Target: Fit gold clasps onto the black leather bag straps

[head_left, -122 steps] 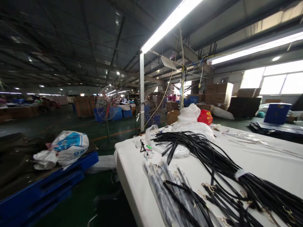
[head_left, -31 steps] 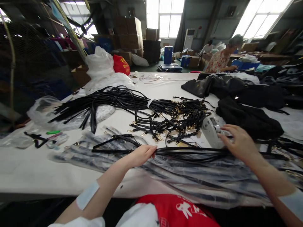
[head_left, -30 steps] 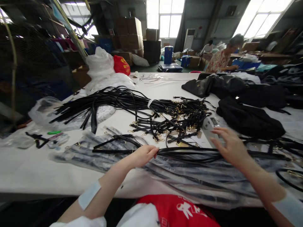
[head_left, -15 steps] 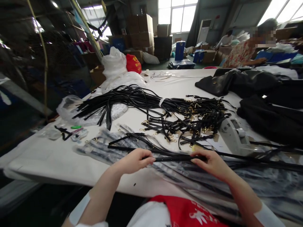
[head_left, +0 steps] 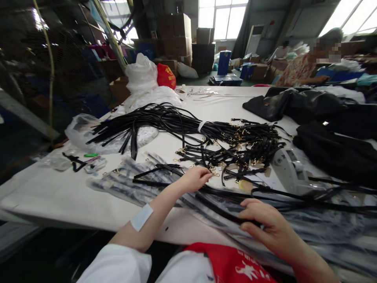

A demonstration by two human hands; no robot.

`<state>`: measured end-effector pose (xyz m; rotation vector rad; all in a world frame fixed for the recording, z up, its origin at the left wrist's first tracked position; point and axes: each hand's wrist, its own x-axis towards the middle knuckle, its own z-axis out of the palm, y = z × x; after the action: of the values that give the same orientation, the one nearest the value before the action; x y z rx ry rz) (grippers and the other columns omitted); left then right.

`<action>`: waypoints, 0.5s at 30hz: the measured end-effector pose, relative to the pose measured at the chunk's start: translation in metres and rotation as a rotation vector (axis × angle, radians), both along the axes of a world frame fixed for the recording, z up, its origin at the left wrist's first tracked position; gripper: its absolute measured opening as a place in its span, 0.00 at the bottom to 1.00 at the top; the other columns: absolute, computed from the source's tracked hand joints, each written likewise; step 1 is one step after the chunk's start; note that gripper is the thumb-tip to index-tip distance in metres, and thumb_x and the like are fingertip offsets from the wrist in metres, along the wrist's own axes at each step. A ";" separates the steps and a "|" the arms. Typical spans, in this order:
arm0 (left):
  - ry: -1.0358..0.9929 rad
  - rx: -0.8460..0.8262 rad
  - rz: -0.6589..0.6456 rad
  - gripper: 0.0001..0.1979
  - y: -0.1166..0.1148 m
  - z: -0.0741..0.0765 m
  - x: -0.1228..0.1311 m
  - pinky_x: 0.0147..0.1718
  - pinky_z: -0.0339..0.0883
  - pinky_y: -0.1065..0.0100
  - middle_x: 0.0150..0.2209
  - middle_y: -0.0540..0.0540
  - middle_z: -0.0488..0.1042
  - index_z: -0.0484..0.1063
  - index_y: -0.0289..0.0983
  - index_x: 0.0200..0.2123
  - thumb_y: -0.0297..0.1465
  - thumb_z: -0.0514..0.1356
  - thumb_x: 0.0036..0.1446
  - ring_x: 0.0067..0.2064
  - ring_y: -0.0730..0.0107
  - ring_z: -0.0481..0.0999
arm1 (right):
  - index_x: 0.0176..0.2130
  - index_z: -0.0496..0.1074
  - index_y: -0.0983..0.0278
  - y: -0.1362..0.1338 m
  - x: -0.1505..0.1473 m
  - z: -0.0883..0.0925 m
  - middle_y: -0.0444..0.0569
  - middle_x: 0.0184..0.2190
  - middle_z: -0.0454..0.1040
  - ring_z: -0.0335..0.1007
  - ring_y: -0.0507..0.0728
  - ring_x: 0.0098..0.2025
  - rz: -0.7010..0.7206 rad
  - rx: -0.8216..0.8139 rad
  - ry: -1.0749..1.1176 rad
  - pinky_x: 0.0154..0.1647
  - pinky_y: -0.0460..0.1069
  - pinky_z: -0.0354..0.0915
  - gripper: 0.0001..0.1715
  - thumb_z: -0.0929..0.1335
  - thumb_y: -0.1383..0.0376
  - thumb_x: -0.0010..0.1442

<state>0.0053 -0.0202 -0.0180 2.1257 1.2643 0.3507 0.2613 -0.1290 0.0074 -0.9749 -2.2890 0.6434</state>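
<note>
My right hand (head_left: 266,224) grips a black strap (head_left: 220,212) between thumb and fingers, low over the plastic-wrapped straps. That strap runs up and left toward my other hand. My left hand (head_left: 196,179) is closed, its fingertips beside a gold clasp near the loose straps; what it holds, if anything, is hidden. Under and around both hands lie straps in clear plastic (head_left: 118,184). Just beyond them is a heap of short black straps with gold clasps (head_left: 250,149). Behind it stretches a bundle of long black straps (head_left: 165,118), bound by a white tie (head_left: 202,125).
A grey-white tape dispenser (head_left: 290,169) stands right of the heap, beside black bags (head_left: 332,145). Clear plastic bags (head_left: 141,78) and a red bag (head_left: 166,76) sit at the far left of the white table (head_left: 53,192). Another person (head_left: 300,68) works at the far right.
My left hand has moved up and right, toward the clasps. My right hand has come down and nearer with its strap, which now slants instead of lying level between the hands.
</note>
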 end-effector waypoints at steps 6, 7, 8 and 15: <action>0.096 0.115 -0.161 0.12 0.043 -0.021 0.065 0.46 0.67 0.67 0.46 0.45 0.79 0.78 0.40 0.45 0.32 0.57 0.61 0.47 0.61 0.76 | 0.40 0.76 0.55 -0.037 0.030 0.016 0.48 0.36 0.79 0.75 0.61 0.48 -0.062 -0.132 0.100 0.56 0.54 0.68 0.10 0.65 0.64 0.65; 0.124 0.133 -0.188 0.12 0.047 -0.025 0.077 0.48 0.67 0.66 0.47 0.44 0.78 0.78 0.40 0.45 0.30 0.58 0.60 0.49 0.60 0.75 | 0.40 0.76 0.56 -0.042 0.034 0.015 0.50 0.37 0.79 0.75 0.63 0.50 -0.116 -0.145 0.128 0.52 0.53 0.71 0.09 0.65 0.63 0.65; 0.155 0.148 -0.207 0.11 0.050 -0.030 0.088 0.50 0.66 0.65 0.47 0.42 0.78 0.78 0.39 0.44 0.29 0.60 0.59 0.51 0.58 0.74 | 0.39 0.77 0.57 -0.047 0.037 0.015 0.52 0.38 0.79 0.75 0.64 0.49 -0.167 -0.149 0.157 0.48 0.52 0.73 0.09 0.65 0.61 0.65; 0.247 0.180 -0.176 0.08 0.066 -0.042 0.118 0.55 0.63 0.51 0.48 0.41 0.75 0.74 0.33 0.41 0.32 0.61 0.61 0.53 0.58 0.72 | 0.34 0.79 0.60 -0.058 0.050 0.004 0.54 0.36 0.80 0.77 0.63 0.41 -0.408 -0.125 0.390 0.39 0.50 0.75 0.09 0.71 0.58 0.59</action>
<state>0.1232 0.0463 -0.0598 2.4749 1.2048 0.1324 0.3115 -0.1868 0.0109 -1.2107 -1.6654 0.7284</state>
